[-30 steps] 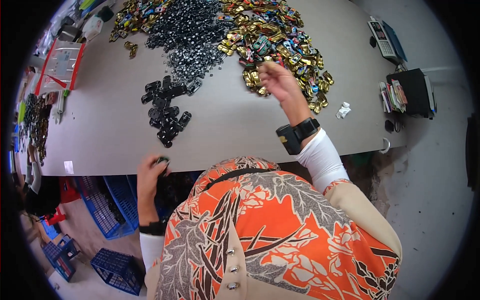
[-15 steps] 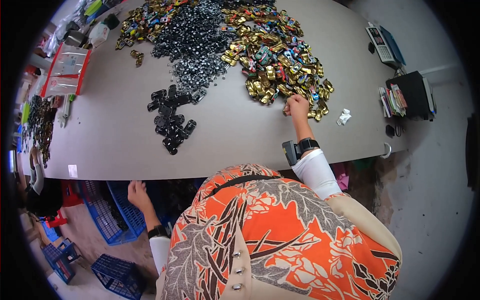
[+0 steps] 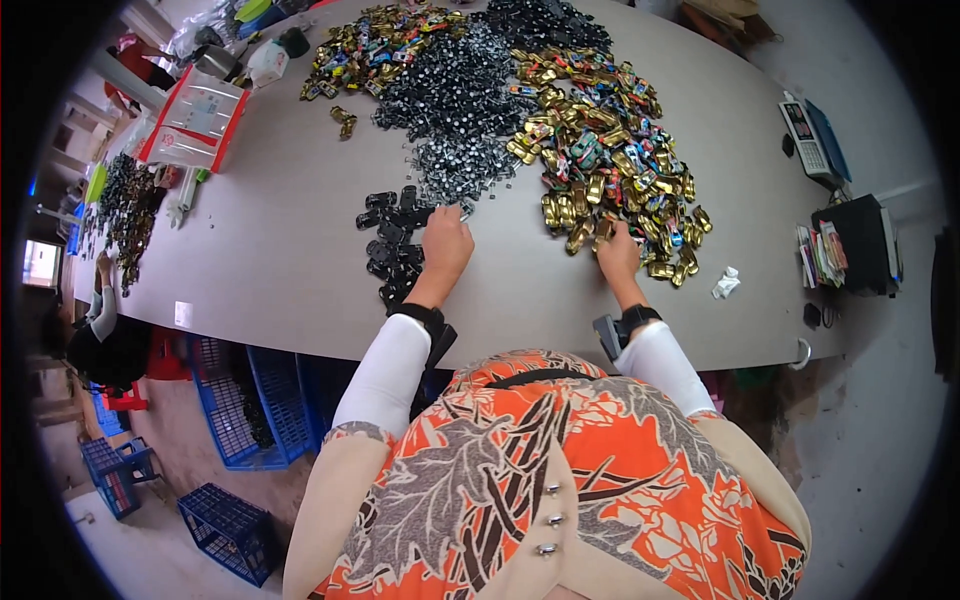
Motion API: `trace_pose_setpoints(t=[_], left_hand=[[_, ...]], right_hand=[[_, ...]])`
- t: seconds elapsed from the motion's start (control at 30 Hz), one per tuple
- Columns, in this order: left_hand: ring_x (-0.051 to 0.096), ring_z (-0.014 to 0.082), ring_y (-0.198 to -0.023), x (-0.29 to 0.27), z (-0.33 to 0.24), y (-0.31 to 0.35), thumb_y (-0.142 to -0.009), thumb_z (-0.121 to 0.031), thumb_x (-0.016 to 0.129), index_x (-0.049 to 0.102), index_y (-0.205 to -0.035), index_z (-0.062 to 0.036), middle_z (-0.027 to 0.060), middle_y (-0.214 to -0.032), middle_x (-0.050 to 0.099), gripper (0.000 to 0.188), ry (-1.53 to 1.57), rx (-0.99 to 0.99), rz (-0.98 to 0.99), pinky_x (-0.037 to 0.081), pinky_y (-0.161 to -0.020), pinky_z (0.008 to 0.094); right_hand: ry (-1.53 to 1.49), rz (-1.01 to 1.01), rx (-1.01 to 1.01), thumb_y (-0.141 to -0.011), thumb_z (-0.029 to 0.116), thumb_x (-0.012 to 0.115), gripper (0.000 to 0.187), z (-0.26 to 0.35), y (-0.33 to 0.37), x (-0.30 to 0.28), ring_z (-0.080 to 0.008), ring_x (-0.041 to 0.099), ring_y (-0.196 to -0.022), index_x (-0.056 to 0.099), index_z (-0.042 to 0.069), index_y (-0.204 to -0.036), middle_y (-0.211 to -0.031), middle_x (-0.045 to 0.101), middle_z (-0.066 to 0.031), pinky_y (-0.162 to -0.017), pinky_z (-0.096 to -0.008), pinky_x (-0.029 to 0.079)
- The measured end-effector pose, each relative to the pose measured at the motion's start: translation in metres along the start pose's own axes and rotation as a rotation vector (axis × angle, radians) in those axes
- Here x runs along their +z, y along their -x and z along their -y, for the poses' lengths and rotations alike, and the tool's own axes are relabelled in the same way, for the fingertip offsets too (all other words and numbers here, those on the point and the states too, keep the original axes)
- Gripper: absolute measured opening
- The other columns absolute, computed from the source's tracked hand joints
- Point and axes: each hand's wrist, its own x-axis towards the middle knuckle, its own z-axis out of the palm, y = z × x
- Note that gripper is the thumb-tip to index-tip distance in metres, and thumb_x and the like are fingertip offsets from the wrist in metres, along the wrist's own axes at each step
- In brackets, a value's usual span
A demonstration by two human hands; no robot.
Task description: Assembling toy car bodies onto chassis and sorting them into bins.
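Observation:
My left hand [image 3: 447, 247] reaches over the table with fingers bent together beside a cluster of black toy-car bases [image 3: 394, 250]. A small pale-and-dark piece shows at its fingertips, too small to name. Just beyond lies a heap of small black-and-silver wheel parts [image 3: 455, 165]. At the near edge of a pile of gold and coloured toy-car bodies [image 3: 620, 150], my right hand [image 3: 620, 255] is closed around a gold toy-car body [image 3: 604, 229], partly hidden by its fingers.
A second pile of car bodies [image 3: 375, 45] and a clear red-edged bag [image 3: 200, 118] lie at the far left. White crumpled paper [image 3: 727, 283] is on the right, near a scale [image 3: 812, 140] and a black box [image 3: 858, 245]. Blue crates [image 3: 250, 410] stand below. Another person works at left.
My left hand has risen from below the table edge to the black bases and wheel parts. My right hand stays at the gold pile's near edge. The view has shifted.

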Motion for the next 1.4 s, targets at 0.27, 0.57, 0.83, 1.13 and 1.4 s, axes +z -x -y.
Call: trace_pose_setpoints(t=[0.27,0.57,0.83,1.13,1.4], left_hand=[[0.050,0.0306,-0.089,0.021,0.013,-0.010,-0.066,-0.003,0.056,0.057,-0.083,-0.0043,0.0118,-0.095,0.052,0.018,-0.318,0.012,0.159,0.045,-0.069,0.0433],[0.058,0.0347,-0.070,0.028,-0.015,0.014,-0.062,0.000,0.059,0.051,-0.088,-0.0036,0.0156,-0.074,0.057,0.027,0.015,-0.032,0.292,0.046,-0.066,0.0441],[0.062,0.0218,-0.058,0.019,-0.033,0.014,-0.067,0.004,0.065,0.049,-0.079,-0.0045,0.0107,-0.073,0.060,0.022,1.088,-0.984,0.795,0.054,-0.045,0.0309],[0.063,0.0196,-0.063,-0.006,-0.059,0.016,-0.069,-0.001,0.067,0.050,-0.099,-0.0005,0.0093,-0.077,0.061,0.035,1.206,-0.823,0.873,0.054,-0.051,0.0273],[0.062,0.0176,-0.069,-0.008,-0.057,0.012,-0.080,-0.010,0.060,0.054,-0.101,-0.0004,0.0079,-0.085,0.060,0.024,1.294,-0.804,0.840,0.056,-0.056,0.0294]], right_hand=[[0.002,0.196,-0.089,-0.066,0.005,0.053,0.025,-0.037,0.008,-0.002,-0.0394,0.058,-0.078,0.057,0.007,-0.091,-0.081,0.062,-0.0195,-0.069,-0.0480,0.046],[-0.021,0.194,-0.296,-0.068,0.007,0.053,0.028,-0.050,0.024,0.008,-0.0375,0.057,-0.079,0.056,0.002,-0.096,-0.086,0.058,-0.0193,-0.070,-0.0454,0.045],[0.190,0.248,-0.484,-0.065,0.016,0.066,0.036,-0.023,0.034,0.006,-0.0336,0.051,-0.091,0.054,0.004,-0.097,-0.100,0.050,-0.0144,-0.073,-0.0404,0.045],[-0.898,0.974,-0.076,-0.073,0.002,0.058,0.044,0.037,0.032,-0.020,-0.0144,0.055,-0.080,0.043,0.004,-0.115,-0.091,0.058,-0.0056,-0.065,-0.0276,0.046],[-1.052,1.097,-0.036,-0.075,0.006,0.060,0.042,0.050,0.027,-0.015,-0.0148,0.054,-0.071,0.046,0.003,-0.115,-0.089,0.053,-0.0062,-0.059,-0.0273,0.049]])
